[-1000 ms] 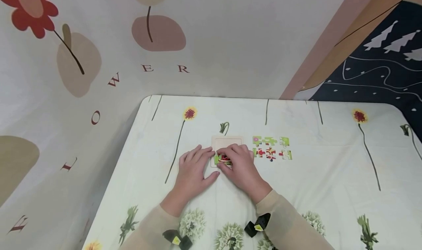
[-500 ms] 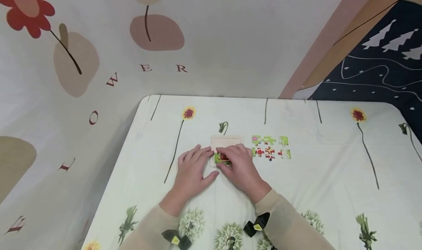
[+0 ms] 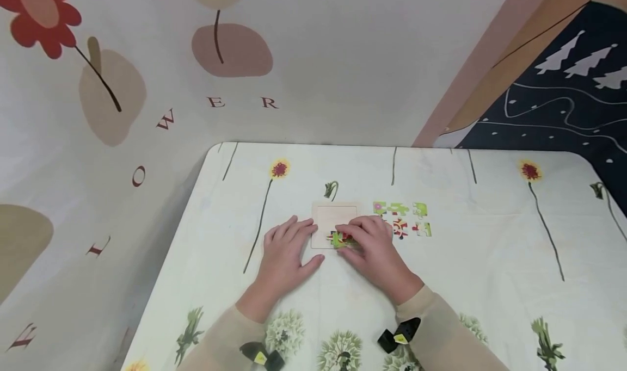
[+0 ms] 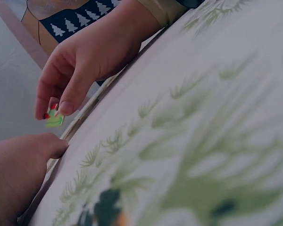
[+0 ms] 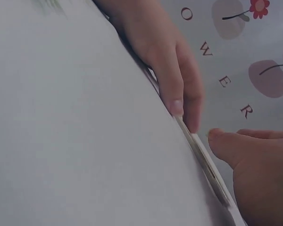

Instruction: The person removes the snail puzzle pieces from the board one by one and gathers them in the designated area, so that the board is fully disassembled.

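Observation:
Between its thumb and fingers my right hand (image 3: 376, 251) pinches a green-and-red jigsaw piece (image 3: 339, 240). In the head view the piece overlaps the lower part of a pale, square puzzle tray (image 3: 337, 214). The left wrist view shows that jigsaw piece (image 4: 54, 120) raised above the tray, partly hidden behind the thumb. My left hand (image 3: 286, 254) lies at the tray's left side, its fairly straight fingertips right at the edge and its thumb spread apart. From the right wrist, the tray (image 5: 207, 165) appears edge-on, with the left fingertips against it.
Several loose jigsaw pieces (image 3: 420, 210) lie in two rows right of the tray, partly covered by my right hand. A white flowered cloth (image 3: 480, 251) covers the table. A printed fabric wall (image 3: 333, 88) stands along its back edge.
My right hand has shifted to the right, carrying the jigsaw piece away from the tray's lower left, where more bare tray shows. The left hand has stayed in place.

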`<state>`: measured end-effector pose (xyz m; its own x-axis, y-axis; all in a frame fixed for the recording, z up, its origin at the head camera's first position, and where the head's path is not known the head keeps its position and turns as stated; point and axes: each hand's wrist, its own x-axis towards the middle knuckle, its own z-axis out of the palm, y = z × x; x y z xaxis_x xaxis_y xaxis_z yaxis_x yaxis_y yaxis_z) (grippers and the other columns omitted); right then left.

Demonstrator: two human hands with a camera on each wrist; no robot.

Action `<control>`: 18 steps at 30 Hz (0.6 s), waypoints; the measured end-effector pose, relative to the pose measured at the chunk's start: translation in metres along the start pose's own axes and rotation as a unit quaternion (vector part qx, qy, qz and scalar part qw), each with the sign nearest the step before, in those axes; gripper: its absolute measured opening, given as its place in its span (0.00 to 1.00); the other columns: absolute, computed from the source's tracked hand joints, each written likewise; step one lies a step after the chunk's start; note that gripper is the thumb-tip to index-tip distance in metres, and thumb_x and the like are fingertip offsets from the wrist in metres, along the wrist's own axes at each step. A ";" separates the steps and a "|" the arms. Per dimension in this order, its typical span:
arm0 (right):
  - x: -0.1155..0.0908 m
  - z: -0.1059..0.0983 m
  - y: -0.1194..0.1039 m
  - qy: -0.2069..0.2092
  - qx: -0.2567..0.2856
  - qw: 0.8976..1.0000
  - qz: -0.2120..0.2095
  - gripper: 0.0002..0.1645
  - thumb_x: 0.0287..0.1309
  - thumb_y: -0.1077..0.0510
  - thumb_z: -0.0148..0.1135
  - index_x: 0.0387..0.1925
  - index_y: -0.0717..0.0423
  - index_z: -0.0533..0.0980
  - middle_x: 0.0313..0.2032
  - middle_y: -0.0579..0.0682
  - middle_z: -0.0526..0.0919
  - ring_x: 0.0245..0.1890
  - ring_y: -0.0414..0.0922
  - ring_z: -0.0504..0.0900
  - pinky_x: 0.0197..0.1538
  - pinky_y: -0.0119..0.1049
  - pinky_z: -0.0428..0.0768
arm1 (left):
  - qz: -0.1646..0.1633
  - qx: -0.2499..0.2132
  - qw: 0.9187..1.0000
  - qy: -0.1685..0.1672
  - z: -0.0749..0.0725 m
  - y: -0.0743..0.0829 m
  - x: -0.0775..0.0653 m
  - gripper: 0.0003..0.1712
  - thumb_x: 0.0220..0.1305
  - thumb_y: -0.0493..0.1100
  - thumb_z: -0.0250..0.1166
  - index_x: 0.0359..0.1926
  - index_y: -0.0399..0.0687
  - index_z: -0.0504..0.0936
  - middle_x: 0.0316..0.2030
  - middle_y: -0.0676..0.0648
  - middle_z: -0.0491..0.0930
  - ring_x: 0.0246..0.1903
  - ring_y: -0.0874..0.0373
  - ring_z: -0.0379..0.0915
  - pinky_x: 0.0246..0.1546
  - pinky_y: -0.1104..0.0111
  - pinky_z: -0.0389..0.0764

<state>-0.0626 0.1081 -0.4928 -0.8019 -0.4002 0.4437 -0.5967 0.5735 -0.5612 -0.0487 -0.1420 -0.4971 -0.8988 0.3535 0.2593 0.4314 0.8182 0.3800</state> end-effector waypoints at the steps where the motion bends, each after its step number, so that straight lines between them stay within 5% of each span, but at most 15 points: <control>1: -0.002 -0.002 0.002 0.004 0.002 1.000 0.000 0.28 0.56 0.55 0.83 0.59 0.51 0.85 0.52 0.48 0.81 0.54 0.53 0.73 0.60 0.58 0.63 | -0.002 0.000 1.000 -0.004 0.000 0.000 0.000 0.36 0.64 0.61 0.73 0.68 0.50 0.80 0.71 0.48 0.76 0.75 0.41 0.62 0.67 0.38 0.60; 18: -0.043 -0.044 0.037 0.007 -0.022 1.000 0.013 0.29 0.52 0.58 0.84 0.57 0.50 0.86 0.54 0.50 0.80 0.55 0.55 0.69 0.57 0.60 0.60 | -0.006 -0.003 1.000 0.000 0.001 0.001 0.000 0.36 0.64 0.60 0.73 0.69 0.51 0.80 0.71 0.49 0.75 0.75 0.42 0.62 0.67 0.38 0.60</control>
<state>-0.0492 0.1777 -0.5016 -0.8165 -0.3747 0.4392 -0.5734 0.6151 -0.5412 -0.0486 -0.1407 -0.4980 -0.9036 0.3447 0.2544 0.4220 0.8189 0.3890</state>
